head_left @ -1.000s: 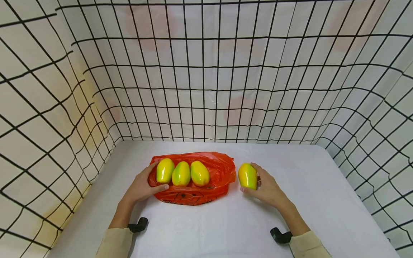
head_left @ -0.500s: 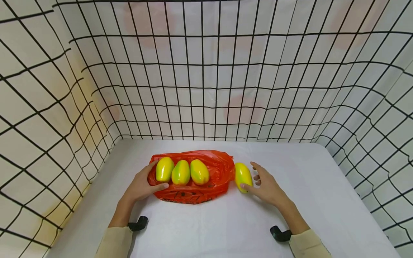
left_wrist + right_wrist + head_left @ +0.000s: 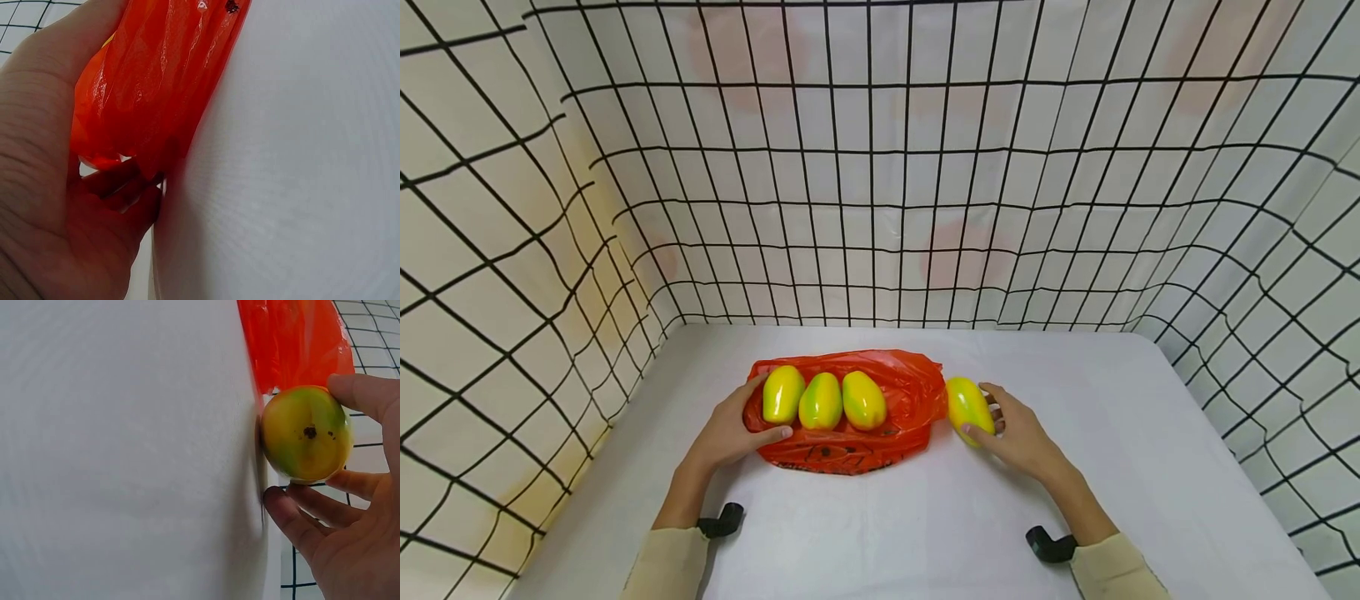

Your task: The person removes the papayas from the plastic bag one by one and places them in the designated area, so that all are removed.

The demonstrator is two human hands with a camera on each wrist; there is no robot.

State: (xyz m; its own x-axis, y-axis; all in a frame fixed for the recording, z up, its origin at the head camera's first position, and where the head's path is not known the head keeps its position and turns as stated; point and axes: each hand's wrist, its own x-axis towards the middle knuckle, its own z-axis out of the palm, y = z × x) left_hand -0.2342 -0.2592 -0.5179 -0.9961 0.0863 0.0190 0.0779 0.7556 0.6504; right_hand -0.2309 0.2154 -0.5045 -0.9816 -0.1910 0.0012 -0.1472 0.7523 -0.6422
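Three glossy yellow-green mangoes lie in a row on a red plastic bag (image 3: 913, 400): a left one (image 3: 783, 395), a middle one (image 3: 821, 402) and a right one (image 3: 864, 401). My left hand (image 3: 733, 429) holds the bag's left end, thumb along the front and fingers behind, partly hidden by the plastic in the left wrist view. Just off the bag's right end, a further mango (image 3: 967, 408) leans at a slant on the table. My right hand (image 3: 1018, 433) holds it between thumb and fingers; its dark-spotted end (image 3: 309, 432) faces the right wrist camera.
A white-covered table (image 3: 880, 533) lies under everything. Black wire grid panels (image 3: 887, 208) with white sheeting behind them rise at the back and both sides. Dark wrist-worn devices (image 3: 721, 520) sit at both wrists.
The mango at right has shifted left to the bag's edge and turned to a slant. My right fingers came off it half a second ago and now touch it again. My left hand stays put.
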